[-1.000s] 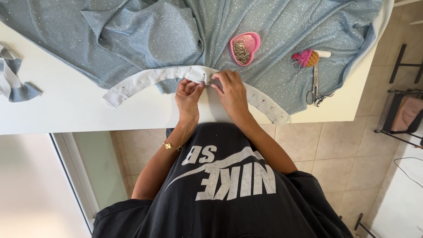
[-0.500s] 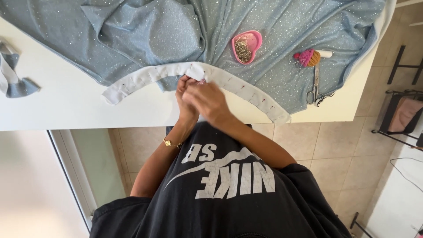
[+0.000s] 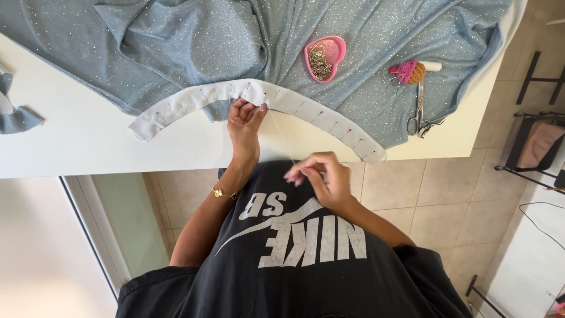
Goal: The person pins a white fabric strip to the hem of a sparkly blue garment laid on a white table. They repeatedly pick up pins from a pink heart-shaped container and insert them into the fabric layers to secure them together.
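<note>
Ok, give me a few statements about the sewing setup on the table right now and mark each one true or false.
1. The left hand presses on the white band pinned along the blue fabric. True.
2. The right hand rests flat on the table. False: it is raised off the table, near the black shirt, pinching a thread.
3. The pink heart-shaped dish holds pins. True.
4. The scissors lie left of the dish. False: they lie to its right, below the pincushion.
</note>
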